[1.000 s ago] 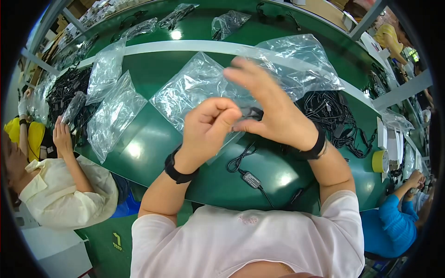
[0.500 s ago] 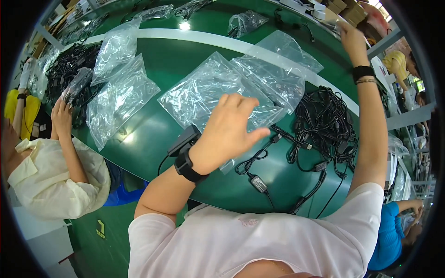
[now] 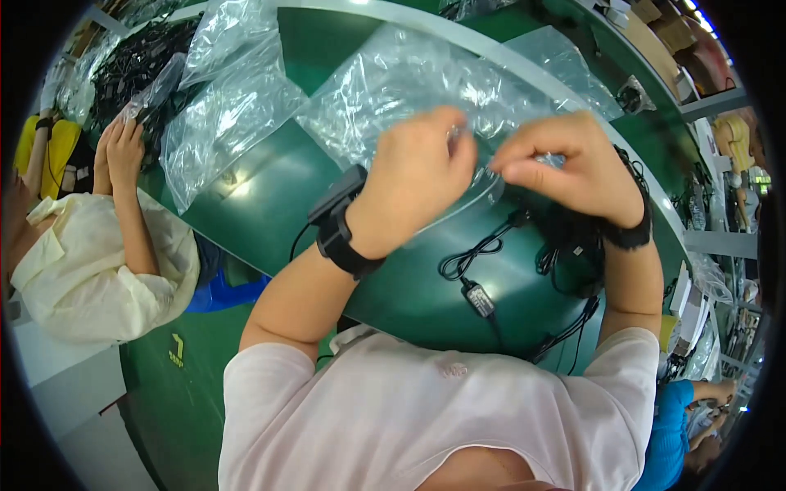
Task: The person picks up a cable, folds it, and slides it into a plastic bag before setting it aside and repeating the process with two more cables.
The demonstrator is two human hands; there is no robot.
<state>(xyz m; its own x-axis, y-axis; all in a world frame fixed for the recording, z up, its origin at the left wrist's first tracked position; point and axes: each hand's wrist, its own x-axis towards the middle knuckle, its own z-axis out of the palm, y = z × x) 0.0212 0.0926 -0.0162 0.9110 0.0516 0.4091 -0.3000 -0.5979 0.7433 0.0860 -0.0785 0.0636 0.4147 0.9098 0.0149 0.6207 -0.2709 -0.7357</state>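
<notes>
Black inline-box cable (image 3: 477,299), loosely looped, lies on the green worktop (image 3: 393,299) in front of the person, box at its near end. Left hand (image 3: 422,176) is raised beyond and left of the inline-box cable, fingers curled in, thumb alongside. Right hand (image 3: 573,164) is raised beyond and right of the inline-box cable, wrist bent, thumb and fingertips drawn near each other. The 2 hands face each other, tips close but apart. Grip on each: fingers bent inward, but clear film around the fingertips is blurry, so can't tell whether either one pinches plastic. Middle clear bag (image 3: 393,90) lies flat, far beyond the inline-box cable and partly covered by the hands; possibly its near edge runs up under the fingers. 2 more clear bags (image 3: 233,114) overlap well left of and beyond the inline-box cable. Black cable bundle (image 3: 573,237) sits right of the inline-box cable, partly under the right hand and forearm. Black wristbands on both wrists; left wristband (image 3: 336,241) has a black box beside it. Well left of the inline-box cable, a co-worker in a cream shirt (image 3: 115,270) has hands at a black cable pile (image 3: 135,61). Blue sleeve (image 3: 667,434) of another person shows far right of the inline-box cable.
</notes>
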